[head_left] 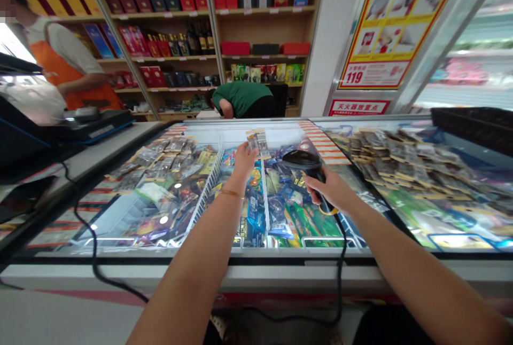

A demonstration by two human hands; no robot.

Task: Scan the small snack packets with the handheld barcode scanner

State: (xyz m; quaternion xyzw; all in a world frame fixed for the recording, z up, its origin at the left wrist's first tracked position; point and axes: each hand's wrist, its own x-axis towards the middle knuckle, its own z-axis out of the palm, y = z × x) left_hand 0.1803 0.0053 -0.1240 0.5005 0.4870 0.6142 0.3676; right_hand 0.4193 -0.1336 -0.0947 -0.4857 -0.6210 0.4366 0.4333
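My left hand (pixel 243 157) is closed on a small flat packet (pixel 259 143) with a tan edge and a dark, see-through middle, held up over the freezer. A black handheld barcode scanner (pixel 303 161) is gripped in my right hand (pixel 324 187), its head turned toward the packet. From its handle a black cord (pixel 342 243) hangs over the freezer's front edge. Similar packets lie in a pile (pixel 164 155) on the glass at left and in a larger pile (pixel 396 161) at right.
Below the glass, the chest freezer (pixel 276 270) holds bagged frozen goods split by white wire dividers (pixel 208 190). Another cord (pixel 94 243) crosses at left near a counter device (pixel 92 120). Beyond are a person in green (pixel 246 96), one in an orange apron (pixel 70 78), and shelves of boxes.
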